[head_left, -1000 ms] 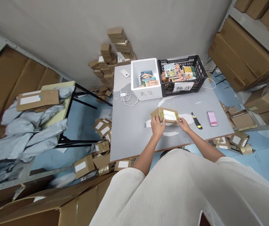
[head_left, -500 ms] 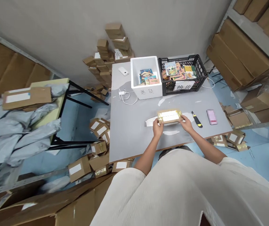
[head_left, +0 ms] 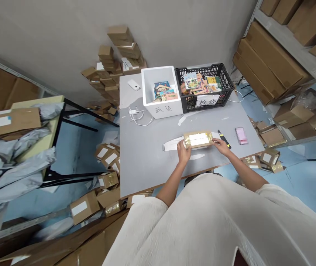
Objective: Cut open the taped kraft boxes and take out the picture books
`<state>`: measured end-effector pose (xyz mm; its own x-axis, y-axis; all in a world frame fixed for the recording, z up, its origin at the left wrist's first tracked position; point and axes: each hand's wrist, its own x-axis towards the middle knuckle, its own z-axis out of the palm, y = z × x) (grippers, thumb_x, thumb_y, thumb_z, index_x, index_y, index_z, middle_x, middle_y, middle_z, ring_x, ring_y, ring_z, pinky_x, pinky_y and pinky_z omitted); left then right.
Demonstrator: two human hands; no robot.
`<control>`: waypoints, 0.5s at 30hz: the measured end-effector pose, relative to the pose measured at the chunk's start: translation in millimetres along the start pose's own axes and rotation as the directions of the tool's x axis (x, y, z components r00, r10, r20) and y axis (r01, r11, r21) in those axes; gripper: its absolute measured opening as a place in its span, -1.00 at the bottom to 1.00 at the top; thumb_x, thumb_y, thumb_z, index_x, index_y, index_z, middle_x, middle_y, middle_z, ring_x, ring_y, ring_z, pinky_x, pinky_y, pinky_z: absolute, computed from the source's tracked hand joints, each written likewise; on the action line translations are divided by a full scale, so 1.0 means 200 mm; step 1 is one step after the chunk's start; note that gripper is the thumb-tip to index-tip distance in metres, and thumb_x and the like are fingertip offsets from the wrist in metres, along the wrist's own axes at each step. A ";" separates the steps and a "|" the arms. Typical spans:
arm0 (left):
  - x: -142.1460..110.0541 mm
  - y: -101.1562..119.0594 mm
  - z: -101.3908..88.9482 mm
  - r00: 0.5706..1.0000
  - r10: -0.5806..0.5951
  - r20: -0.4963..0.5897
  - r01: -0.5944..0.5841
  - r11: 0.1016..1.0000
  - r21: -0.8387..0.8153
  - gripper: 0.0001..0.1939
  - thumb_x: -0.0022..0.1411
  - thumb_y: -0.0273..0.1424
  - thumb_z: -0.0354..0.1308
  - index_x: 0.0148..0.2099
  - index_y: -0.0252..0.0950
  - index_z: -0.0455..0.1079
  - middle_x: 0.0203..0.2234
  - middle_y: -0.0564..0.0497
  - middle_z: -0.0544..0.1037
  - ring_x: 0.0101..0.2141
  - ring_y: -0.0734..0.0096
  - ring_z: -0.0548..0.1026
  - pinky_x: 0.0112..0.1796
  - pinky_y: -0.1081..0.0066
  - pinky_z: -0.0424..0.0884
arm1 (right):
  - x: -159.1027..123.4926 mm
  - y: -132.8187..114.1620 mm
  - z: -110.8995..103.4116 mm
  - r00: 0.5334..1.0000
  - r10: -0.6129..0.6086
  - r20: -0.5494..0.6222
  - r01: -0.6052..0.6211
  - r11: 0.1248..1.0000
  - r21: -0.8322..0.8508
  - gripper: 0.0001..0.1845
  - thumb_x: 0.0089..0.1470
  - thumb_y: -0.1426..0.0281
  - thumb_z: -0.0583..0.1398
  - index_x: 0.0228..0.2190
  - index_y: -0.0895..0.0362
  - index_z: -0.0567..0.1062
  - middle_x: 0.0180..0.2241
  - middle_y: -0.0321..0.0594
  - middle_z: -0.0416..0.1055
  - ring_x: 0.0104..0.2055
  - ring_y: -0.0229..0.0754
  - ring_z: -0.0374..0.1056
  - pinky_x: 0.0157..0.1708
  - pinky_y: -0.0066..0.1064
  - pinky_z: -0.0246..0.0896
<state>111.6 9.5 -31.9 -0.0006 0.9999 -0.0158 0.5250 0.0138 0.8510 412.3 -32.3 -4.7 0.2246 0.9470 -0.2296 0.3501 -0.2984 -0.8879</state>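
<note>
A small cardboard box (head_left: pixel 198 139) with a white label on top and shiny tape at its ends is held between my hands, near the front of the grey table (head_left: pixel 147 162). My left hand (head_left: pixel 184 151) grips its left front corner. The fingers of my right hand (head_left: pixel 221 145) close on its right end. Under and to the left of the box, a pale flat strip (head_left: pixel 171 145) shows on the tabletop. A black and yellow box cutter (head_left: pixel 224 139) lies just beyond my right hand.
Behind the box stand a white foam bin (head_left: pixel 162 109) and a black plastic crate (head_left: pixel 206 101), both holding books. A pink phone-like item (head_left: pixel 241 135), a white phone (head_left: pixel 134 85) and a charger cable (head_left: pixel 140 122) lie on the table. Cardboard boxes (head_left: pixel 84 207) crowd the floor.
The view has shifted a little, so the table and bins sit further left. Both hands keep hold of the box, and its top now looks slightly more level.
</note>
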 end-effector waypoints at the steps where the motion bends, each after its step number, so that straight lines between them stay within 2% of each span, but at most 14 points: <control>1: -0.01 0.02 -0.01 0.999 0.049 0.003 -0.049 0.997 0.059 -0.39 0.31 -0.35 0.29 0.37 -0.17 0.31 0.33 -0.29 0.34 0.36 -0.13 0.33 0.32 -0.13 0.35 | 0.01 0.01 -0.03 1.000 0.012 -0.011 -0.012 1.000 -0.014 -0.58 0.14 0.16 0.28 -0.03 0.03 0.71 0.12 -0.10 0.65 0.14 0.08 0.56 0.32 0.02 0.37; 4: -0.02 0.10 -0.01 0.983 0.164 0.082 -0.177 0.965 0.192 -0.47 0.36 -0.32 0.26 0.34 -0.15 0.36 0.43 -0.30 0.25 0.43 -0.22 0.22 0.33 -0.22 0.31 | 0.05 0.05 -0.13 0.995 0.087 -0.054 -0.093 0.990 -0.111 -0.65 0.15 0.28 0.23 -0.09 0.06 0.71 0.03 -0.10 0.69 0.09 0.06 0.58 0.26 0.01 0.41; 6: -0.03 0.14 -0.01 0.969 0.200 0.144 -0.230 0.945 0.234 -0.47 0.36 -0.29 0.27 0.34 -0.16 0.38 0.47 -0.31 0.20 0.44 -0.25 0.20 0.32 -0.23 0.33 | 0.07 0.10 -0.20 0.989 0.136 -0.065 -0.147 0.965 -0.217 -0.65 0.14 0.35 0.22 -0.09 0.08 0.71 0.02 -0.07 0.68 0.05 0.04 0.58 0.24 -0.04 0.42; 10: -0.05 0.20 0.03 0.972 0.172 0.163 -0.215 0.928 0.305 -0.47 0.40 -0.26 0.25 0.36 -0.19 0.38 0.49 -0.35 0.16 0.41 -0.30 0.24 0.26 -0.24 0.38 | 0.13 0.18 -0.28 0.986 0.153 -0.071 -0.169 0.888 -0.428 -0.59 0.14 0.40 0.22 0.01 0.11 0.68 0.08 -0.02 0.61 0.07 0.04 0.54 0.21 -0.11 0.40; 15: -0.09 0.22 0.04 0.974 0.148 0.171 -0.199 0.920 0.338 -0.62 0.47 -0.26 0.15 0.26 -0.16 0.47 0.35 -0.31 0.35 0.35 -0.22 0.30 0.26 -0.20 0.38 | 0.20 0.24 -0.29 0.982 0.187 -0.027 -0.164 0.776 -0.609 -0.50 0.21 0.33 0.27 0.17 0.14 0.58 0.24 0.11 0.45 0.22 0.15 0.41 0.23 -0.11 0.33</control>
<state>141.6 -8.0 0.8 0.2228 0.9746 0.0206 0.7710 -0.1891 0.6082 490.8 -16.0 -34.2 0.3102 0.8709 -0.3812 0.7884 -0.4598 -0.4087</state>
